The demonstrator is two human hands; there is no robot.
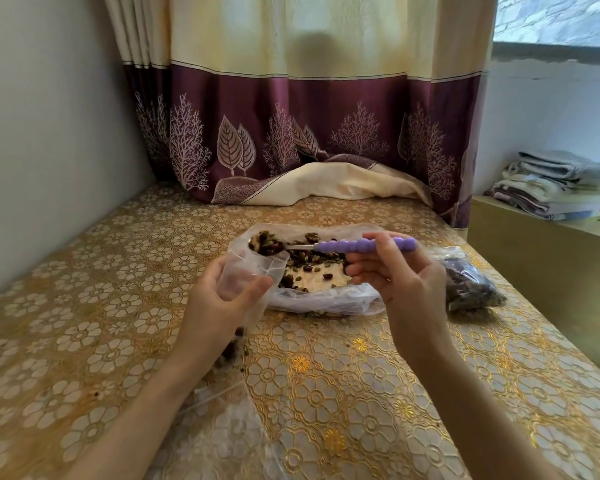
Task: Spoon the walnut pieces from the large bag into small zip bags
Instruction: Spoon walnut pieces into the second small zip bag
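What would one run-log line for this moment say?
left hand: holds small zip bag open | right hand: holds loaded purple spoon over its mouth | large bag: open behind

Readable text: none anywhere in view.
Bags (312, 299): clear plastic, no print or label that shows.
Spoon (361, 244): plain purple handle, no brand mark.
Desk cover (361, 375): flower pattern only, no writing.

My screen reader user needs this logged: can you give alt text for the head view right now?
The right hand holds a purple-handled spoon loaded with nut pieces over the mouth of a small zip bag gripped by the left hand. Behind lies the open large bag on a gold floral tablecloth.
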